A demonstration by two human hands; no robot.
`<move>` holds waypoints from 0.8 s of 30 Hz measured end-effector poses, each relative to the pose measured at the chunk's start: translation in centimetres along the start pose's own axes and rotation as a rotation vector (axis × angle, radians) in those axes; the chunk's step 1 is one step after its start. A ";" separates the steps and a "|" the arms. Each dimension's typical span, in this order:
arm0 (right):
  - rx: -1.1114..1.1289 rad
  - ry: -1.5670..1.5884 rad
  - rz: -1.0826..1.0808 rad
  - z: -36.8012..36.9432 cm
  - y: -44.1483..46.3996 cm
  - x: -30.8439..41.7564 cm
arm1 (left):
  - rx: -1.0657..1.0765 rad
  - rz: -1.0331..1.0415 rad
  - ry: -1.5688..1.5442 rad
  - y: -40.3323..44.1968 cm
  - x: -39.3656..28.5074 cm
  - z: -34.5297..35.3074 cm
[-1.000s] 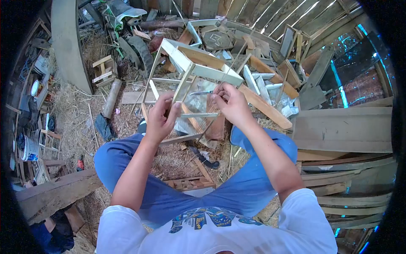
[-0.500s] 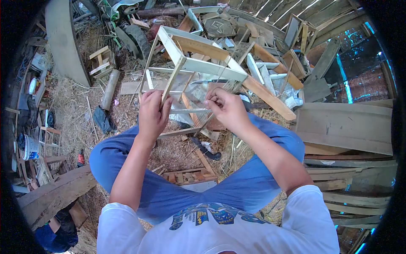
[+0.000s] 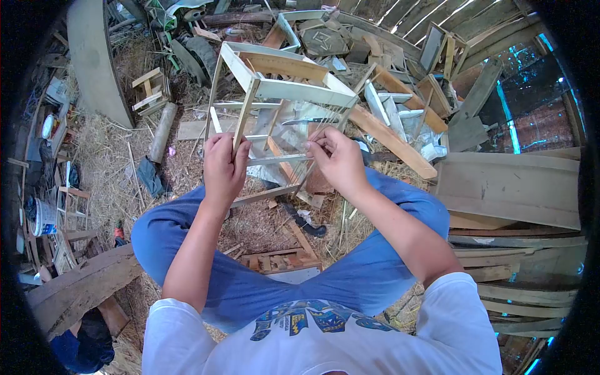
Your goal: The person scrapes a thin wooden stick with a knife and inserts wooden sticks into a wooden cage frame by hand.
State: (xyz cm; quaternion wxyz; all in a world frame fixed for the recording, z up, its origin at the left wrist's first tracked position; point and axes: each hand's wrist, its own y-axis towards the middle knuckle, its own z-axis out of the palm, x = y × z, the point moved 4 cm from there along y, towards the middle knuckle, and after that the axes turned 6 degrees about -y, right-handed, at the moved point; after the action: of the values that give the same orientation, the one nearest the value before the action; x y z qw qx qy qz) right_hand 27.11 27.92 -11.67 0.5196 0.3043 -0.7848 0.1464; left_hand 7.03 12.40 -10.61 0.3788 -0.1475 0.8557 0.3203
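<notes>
A light wooden frame (image 3: 306,92) of narrow strips, part of it painted white, stands tilted in front of me between my knees. My left hand (image 3: 225,165) is closed around one of its upright strips (image 3: 247,115), fingers and thumb on either side. At the frame's right side, my right hand (image 3: 340,159) is held with thumb and fingertips pinched together. Thin strands or sticks run down beside those fingers; whether they are gripped I cannot make out. Behind the frame lies a knife (image 3: 312,120) with a dark handle.
A brown plank (image 3: 394,142) slants down to the right of the frame. Stacked boards (image 3: 506,187) fill the right side. Scrap wood lies at the back. On the left are a log (image 3: 164,132), a white bucket (image 3: 45,217) and a thick beam (image 3: 87,281), with a person's dark clothing (image 3: 81,344) below.
The frame has shifted a little left and turned, its right corner rising. My left hand moved slightly left with it; my right hand stays pinched near the same spot.
</notes>
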 end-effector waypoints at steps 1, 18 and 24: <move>0.000 0.000 -0.001 0.0 0.0 0.1 | -0.001 0.000 0.000 -0.1 0.1 0.1; 0.008 -0.116 -0.022 0.0 0.1 1.4 | -0.054 0.023 -0.019 -0.5 0.5 0.4; 0.005 -0.067 0.002 0.1 0.1 0.9 | -0.030 0.001 -0.032 -0.6 0.3 0.4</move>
State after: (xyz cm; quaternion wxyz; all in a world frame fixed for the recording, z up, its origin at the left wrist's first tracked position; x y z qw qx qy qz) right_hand 26.73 27.70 -10.91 0.4919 0.3093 -0.8019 0.1385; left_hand 7.35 12.18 -11.36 0.3897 -0.1476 0.8447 0.3358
